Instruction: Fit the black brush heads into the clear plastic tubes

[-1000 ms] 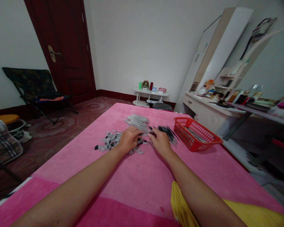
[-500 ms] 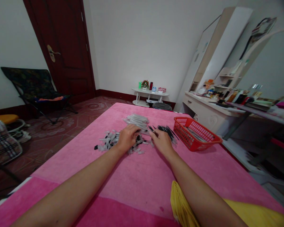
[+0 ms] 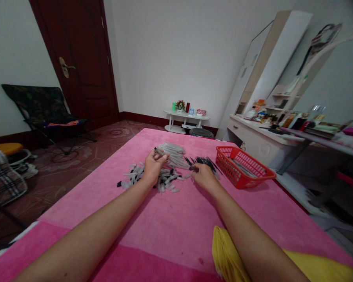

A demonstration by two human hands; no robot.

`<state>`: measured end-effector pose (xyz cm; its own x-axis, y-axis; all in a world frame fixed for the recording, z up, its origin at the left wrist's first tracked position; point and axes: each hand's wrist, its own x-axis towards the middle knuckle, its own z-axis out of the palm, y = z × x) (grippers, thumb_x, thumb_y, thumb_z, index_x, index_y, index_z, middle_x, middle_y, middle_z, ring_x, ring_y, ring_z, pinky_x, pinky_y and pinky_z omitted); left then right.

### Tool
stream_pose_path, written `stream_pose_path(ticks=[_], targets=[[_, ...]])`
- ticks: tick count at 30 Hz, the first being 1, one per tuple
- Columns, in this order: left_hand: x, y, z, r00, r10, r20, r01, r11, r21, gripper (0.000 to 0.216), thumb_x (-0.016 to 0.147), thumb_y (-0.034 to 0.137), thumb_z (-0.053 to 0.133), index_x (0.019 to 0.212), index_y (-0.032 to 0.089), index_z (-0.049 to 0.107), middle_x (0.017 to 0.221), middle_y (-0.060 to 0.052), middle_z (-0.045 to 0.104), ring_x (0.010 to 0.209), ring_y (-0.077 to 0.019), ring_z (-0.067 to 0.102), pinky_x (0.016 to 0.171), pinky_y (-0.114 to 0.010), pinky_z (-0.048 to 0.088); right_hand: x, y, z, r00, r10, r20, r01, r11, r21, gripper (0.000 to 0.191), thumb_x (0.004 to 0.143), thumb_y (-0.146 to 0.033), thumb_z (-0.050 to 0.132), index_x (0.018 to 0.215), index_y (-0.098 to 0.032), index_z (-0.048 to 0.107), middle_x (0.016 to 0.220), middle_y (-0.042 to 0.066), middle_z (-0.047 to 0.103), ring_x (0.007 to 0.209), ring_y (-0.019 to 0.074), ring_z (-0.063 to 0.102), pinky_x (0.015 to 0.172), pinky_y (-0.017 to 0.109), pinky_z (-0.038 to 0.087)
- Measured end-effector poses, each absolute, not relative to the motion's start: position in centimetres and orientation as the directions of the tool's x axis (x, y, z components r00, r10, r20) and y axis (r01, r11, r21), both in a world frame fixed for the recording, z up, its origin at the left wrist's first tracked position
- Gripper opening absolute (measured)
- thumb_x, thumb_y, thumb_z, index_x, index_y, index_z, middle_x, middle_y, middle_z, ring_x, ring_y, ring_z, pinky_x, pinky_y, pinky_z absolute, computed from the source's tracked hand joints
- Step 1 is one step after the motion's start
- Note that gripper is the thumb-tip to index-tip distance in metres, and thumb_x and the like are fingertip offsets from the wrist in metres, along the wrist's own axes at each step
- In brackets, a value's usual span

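My left hand (image 3: 153,166) is closed, thumb and fingers round a clear pen barrel (image 3: 159,150) with a greyish end. It is beside a stack of clear pen barrels (image 3: 174,153) and over the left part of a loose heap of clear and black pen caps (image 3: 135,174). Fingertips together, my right hand (image 3: 205,175) pinches a small dark piece too blurred to name. Just beyond that hand lies a bunch of thin black-tipped refills (image 3: 207,160). A red plastic basket (image 3: 244,182) stands to the right, with several pens (image 3: 242,167) inside.
A pink cloth (image 3: 164,219) covers the table. Yellow fabric (image 3: 228,254) lies under my right forearm. Beyond the table are a low white stand (image 3: 172,117) and a folding chair (image 3: 47,105). A cluttered dressing table (image 3: 255,135) is at the right.
My hands have moved apart. The left has gone left and slightly up with the pen barrel, uncovering more of the stack; the right has shifted slightly right and down.
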<state>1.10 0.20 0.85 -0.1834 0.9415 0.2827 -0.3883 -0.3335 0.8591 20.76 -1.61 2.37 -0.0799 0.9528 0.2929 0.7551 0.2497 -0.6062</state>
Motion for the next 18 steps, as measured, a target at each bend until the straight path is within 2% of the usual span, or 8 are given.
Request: stream_pose_path(ticks=[2, 3, 5, 6, 11, 18], targets=[[1.2, 0.1, 0.8, -0.168, 0.956, 0.24, -0.462, -0.291, 0.838, 0.044, 0.059, 0.029, 0.076, 0.093, 0.017, 0.051, 0.084, -0.001, 0.065, 0.078, -0.0149, 0.065, 0.068, -0.03, 0.056, 20.6, -1.3, 2.6, -0.019, 0.955, 0.297, 0.482, 0.269, -0.834, 0.011, 0.068, -0.022, 0.059, 0.076, -0.017, 0.064, 0.063, 0.003, 0.065, 0.061, 0.0173, 0.062, 0.057, 0.028, 0.049], [1.2, 0.0, 0.9, -0.159, 0.962, 0.223, -0.492, -0.273, 0.827, 0.045, 0.057, 0.028, 0.077, 0.093, 0.017, 0.051, 0.083, 0.0, 0.065, 0.078, -0.0141, 0.064, 0.069, -0.03, 0.056, 20.5, -1.3, 2.7, 0.014, 0.958, 0.287, 0.32, 0.267, -0.909, 0.014, 0.069, -0.028, 0.06, 0.076, -0.016, 0.062, 0.061, 0.001, 0.063, 0.057, 0.016, 0.061, 0.055, 0.027, 0.05], [1.3, -0.1, 1.0, -0.149, 0.969, 0.198, -0.535, -0.248, 0.807, 0.045, 0.055, 0.026, 0.079, 0.09, 0.017, 0.052, 0.081, 0.001, 0.063, 0.079, -0.0129, 0.063, 0.072, -0.03, 0.056, 20.1, -1.5, 2.8, 0.066, 0.965, 0.254, 0.054, 0.251, -0.967, 0.022, 0.068, -0.036, 0.063, 0.077, -0.016, 0.059, 0.06, 0.0, 0.062, 0.051, 0.0132, 0.059, 0.05, 0.025, 0.05], [1.4, -0.1, 1.0, -0.147, 0.971, 0.189, -0.548, -0.239, 0.802, 0.045, 0.055, 0.025, 0.079, 0.089, 0.016, 0.052, 0.081, 0.001, 0.063, 0.079, -0.0125, 0.063, 0.073, -0.031, 0.056, 19.9, -1.6, 2.8, 0.085, 0.967, 0.239, -0.028, 0.242, -0.97, 0.025, 0.067, -0.038, 0.065, 0.077, -0.016, 0.058, 0.06, 0.0, 0.062, 0.049, 0.012, 0.058, 0.048, 0.024, 0.049], [1.5, -0.2, 1.1, -0.14, 0.979, 0.148, -0.583, -0.202, 0.787, 0.04, 0.055, 0.024, 0.08, 0.084, 0.015, 0.054, 0.079, 0.001, 0.063, 0.078, -0.0127, 0.063, 0.079, -0.036, 0.054, 19.2, -2.3, 2.6, 0.114, 0.977, 0.182, -0.173, 0.2, -0.964, 0.028, 0.065, -0.035, 0.07, 0.078, -0.016, 0.055, 0.061, 0.0, 0.063, 0.046, 0.0097, 0.057, 0.044, 0.02, 0.048], [1.8, -0.3, 1.4, -0.147, 0.987, 0.065, -0.651, -0.146, 0.745, 0.031, 0.057, 0.017, 0.078, 0.079, 0.014, 0.056, 0.076, 0.001, 0.065, 0.074, -0.0117, 0.063, 0.08, -0.034, 0.053, 19.0, -2.5, 2.8, 0.061, 0.982, 0.178, -0.197, 0.186, -0.962, 0.028, 0.063, -0.032, 0.071, 0.078, -0.016, 0.053, 0.062, 0.001, 0.065, 0.049, 0.012, 0.062, 0.046, 0.02, 0.049]])
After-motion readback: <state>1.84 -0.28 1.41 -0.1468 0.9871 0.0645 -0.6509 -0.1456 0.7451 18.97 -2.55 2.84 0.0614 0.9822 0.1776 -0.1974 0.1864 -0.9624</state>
